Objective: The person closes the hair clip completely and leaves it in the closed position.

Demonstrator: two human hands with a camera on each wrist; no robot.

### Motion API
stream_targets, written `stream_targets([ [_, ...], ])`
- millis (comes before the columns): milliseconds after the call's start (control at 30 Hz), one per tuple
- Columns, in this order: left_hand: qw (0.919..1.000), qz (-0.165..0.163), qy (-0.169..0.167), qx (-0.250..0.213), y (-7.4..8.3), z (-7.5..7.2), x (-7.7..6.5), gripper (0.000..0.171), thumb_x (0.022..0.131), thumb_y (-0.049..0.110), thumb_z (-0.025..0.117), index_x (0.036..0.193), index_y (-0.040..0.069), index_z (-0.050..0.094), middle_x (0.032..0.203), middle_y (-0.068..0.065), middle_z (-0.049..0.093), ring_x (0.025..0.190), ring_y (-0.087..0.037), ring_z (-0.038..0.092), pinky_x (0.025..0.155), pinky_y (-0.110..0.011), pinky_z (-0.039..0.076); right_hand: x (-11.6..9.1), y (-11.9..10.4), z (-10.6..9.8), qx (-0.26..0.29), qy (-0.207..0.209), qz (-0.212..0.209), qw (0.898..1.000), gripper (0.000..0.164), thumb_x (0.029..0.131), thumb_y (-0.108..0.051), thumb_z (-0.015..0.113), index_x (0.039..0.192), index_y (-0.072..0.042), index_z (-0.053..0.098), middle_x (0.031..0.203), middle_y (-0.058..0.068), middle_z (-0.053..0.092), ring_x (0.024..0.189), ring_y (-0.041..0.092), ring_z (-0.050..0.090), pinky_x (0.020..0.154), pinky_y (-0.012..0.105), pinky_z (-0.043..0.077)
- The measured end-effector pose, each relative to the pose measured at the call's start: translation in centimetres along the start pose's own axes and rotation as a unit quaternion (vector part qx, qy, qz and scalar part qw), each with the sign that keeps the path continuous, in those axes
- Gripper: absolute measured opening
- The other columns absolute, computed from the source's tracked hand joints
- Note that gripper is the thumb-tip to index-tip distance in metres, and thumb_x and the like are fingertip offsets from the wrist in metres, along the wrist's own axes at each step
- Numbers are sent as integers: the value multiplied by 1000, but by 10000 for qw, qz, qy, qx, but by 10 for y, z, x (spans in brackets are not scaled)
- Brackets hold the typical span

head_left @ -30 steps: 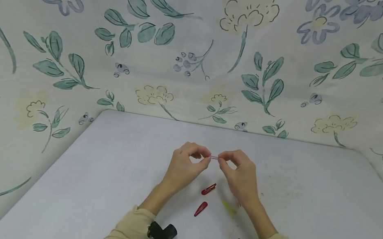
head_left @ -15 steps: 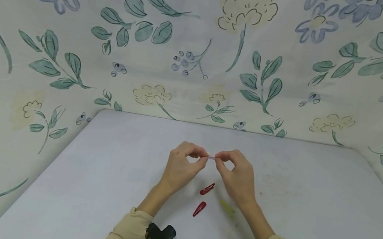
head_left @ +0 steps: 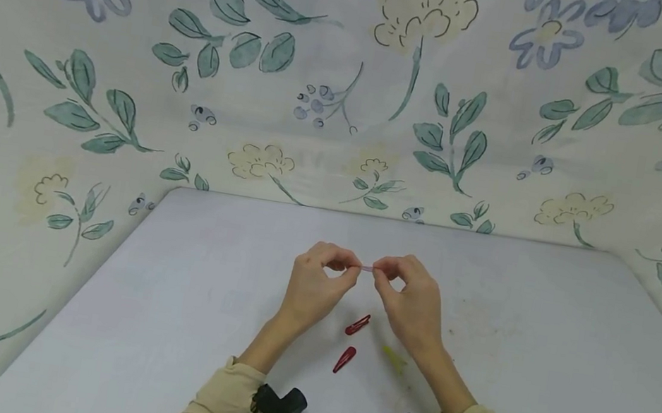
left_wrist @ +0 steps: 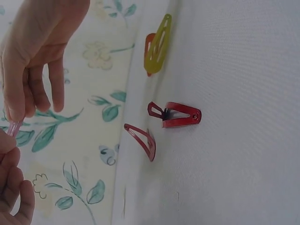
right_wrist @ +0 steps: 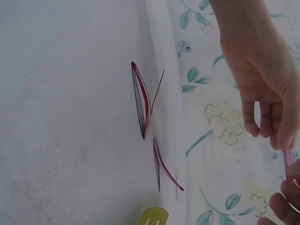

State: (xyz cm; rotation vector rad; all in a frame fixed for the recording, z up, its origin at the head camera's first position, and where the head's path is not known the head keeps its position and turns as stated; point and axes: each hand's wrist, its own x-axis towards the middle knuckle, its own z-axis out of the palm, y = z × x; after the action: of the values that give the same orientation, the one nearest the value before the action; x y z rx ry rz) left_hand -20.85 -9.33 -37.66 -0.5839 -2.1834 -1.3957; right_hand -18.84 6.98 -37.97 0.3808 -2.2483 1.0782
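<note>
In the head view my left hand [head_left: 315, 286] and right hand [head_left: 415, 305] are raised fingertip to fingertip. Each pinches one end of a small pink hair clip [head_left: 367, 268] between thumb and index finger. Only its short middle shows; the fingers hide the ends. In the right wrist view the clip [right_wrist: 288, 164] looks like narrow pink bars. Two red snap hair clips lie on the table below the hands: one with its tongue sprung up [left_wrist: 183, 123], the other [left_wrist: 151, 149] beside it, also sprung apart.
By the right wrist, a yellow-green hair clip [head_left: 393, 360] lies on the white table [head_left: 174, 311]. An orange clip [left_wrist: 149, 40] is partly covered by it in the left wrist view. A flower-patterned cloth [head_left: 324, 163] stands behind the table.
Both hands keep their pinch on the pink hair clip, with the fingertips slightly closer together than a second ago. The clip's two visible bars now look like one. The head view shifts slightly.
</note>
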Motion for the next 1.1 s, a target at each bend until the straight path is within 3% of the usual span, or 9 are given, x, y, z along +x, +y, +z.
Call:
stream_targets([
  [567,9988,139,371,272,7,7,-3,9,79,-1,72,79,7,73,75,-2,66,77,-16,59,70,-28,52,-1,-2,1,-112,210,-9,9997,7,85,-3,74,90,-6,71,83,3,65,75,13,62,65,28,51],
  [767,9989,131,324,313,7,8,-3,8,79,-2,72,79,6,73,75,-3,67,76,-17,60,69,-34,55,0,-3,0,79,170,18,9998,7,85,1,73,90,-3,71,83,6,66,76,15,63,72,39,57],
  [1100,9998,-169,123,-60,7,7,-3,6,83,0,71,83,6,74,80,-4,69,76,-18,62,69,-42,55,2,2,-2,669,-156,388,9969,6,88,0,71,93,-2,70,90,8,68,83,18,65,81,42,58],
])
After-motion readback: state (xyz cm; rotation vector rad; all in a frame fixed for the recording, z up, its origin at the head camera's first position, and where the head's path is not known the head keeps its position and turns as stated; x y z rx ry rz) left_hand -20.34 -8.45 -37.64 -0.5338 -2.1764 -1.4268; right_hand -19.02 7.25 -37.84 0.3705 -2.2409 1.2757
